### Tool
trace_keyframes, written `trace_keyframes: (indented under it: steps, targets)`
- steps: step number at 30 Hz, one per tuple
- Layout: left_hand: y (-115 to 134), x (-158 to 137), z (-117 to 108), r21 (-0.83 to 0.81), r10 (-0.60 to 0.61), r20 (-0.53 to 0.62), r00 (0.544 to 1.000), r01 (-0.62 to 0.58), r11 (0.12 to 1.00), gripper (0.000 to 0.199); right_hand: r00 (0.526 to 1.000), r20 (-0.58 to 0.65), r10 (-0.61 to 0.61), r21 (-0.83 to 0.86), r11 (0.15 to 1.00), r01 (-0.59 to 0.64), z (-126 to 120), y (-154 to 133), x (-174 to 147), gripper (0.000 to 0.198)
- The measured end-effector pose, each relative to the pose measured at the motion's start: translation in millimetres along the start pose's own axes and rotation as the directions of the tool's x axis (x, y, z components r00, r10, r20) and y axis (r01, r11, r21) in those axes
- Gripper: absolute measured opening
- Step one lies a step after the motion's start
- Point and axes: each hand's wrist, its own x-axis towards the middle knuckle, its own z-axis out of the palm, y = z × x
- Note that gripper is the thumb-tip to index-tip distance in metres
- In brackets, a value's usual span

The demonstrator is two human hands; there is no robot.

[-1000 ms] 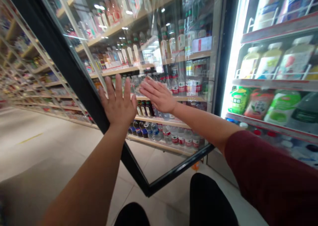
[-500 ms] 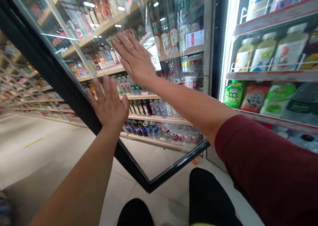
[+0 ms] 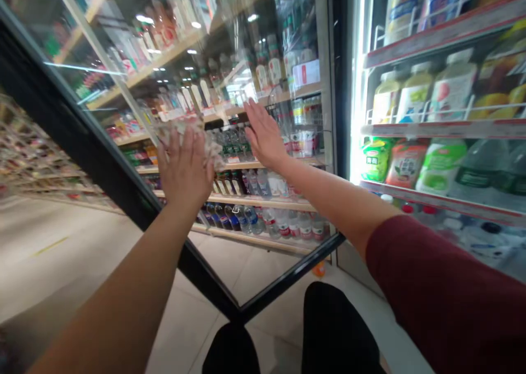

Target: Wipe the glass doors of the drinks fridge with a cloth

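Observation:
A black-framed glass door (image 3: 287, 272) stands swung out in front of me. My left hand (image 3: 184, 168) presses a pale patterned cloth (image 3: 211, 149) to the pane, fingers flat over it; the cloth's edges show around the fingers. To its right, my right hand (image 3: 266, 135) is held against or very near the glass, fingers stretched out and nothing in it. Whether its palm touches the pane I cannot tell.
Right of the door, a lit cooler holds drink bottles (image 3: 454, 86) and green pouches (image 3: 376, 160) on wire-fronted shelves. Shelves of bottles (image 3: 283, 226) show through the glass. An orange item (image 3: 319, 268) is on the floor by the cooler. My knees are just below the door's corner.
The cloth was under my right hand higher on the pane; now it is under my left hand. My right hand has come down and to the right, without the cloth.

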Motion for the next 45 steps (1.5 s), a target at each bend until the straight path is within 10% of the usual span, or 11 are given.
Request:
trace_keyframes:
  steps: [6, 12, 20, 28, 35, 45]
  targets:
    - [-9.7, -13.4, -13.4, 0.055, 0.115, 0.053, 0.992, -0.118, 0.991, 0.06, 0.997, 0.07, 0.01, -0.187, 0.982, 0.003, 25.5, 60.9, -70.6, 0.063]
    - [-22.3, 33.4, -26.2, 0.098, -0.053, -0.047, 0.998, 0.057, 0.994, 0.096, 0.987, -0.065, 0.148, -0.17, 0.973, -0.157, 60.4, 45.7, -83.4, 0.061]
    - [19.6, -80.9, 17.0, 0.069, 0.161, 0.038, 0.986, -0.164, 0.984, 0.076, 0.958, -0.162, 0.238, -0.08, 0.964, -0.253, 73.9, 35.9, -95.7, 0.062]
    - [4.4, -46.7, -4.4, 0.205, 0.046, -0.095, 0.994, -0.026, 0.979, 0.091, 0.971, -0.144, 0.193, -0.086, 0.975, -0.207, 76.6, 41.6, -105.3, 0.062]
    - [25.3, -109.4, 16.9, 0.124, 0.378, 0.146, 0.914, -0.397, 0.91, 0.082, 0.972, -0.148, 0.183, -0.069, 0.978, -0.194, 79.2, 40.6, -104.9, 0.063]
    - [-10.5, -13.9, -13.4, 0.185, -0.061, -0.055, 0.997, 0.07, 0.98, 0.08, 0.973, -0.058, 0.224, -0.102, 0.968, -0.229, 69.8, 36.6, -102.3, 0.063]
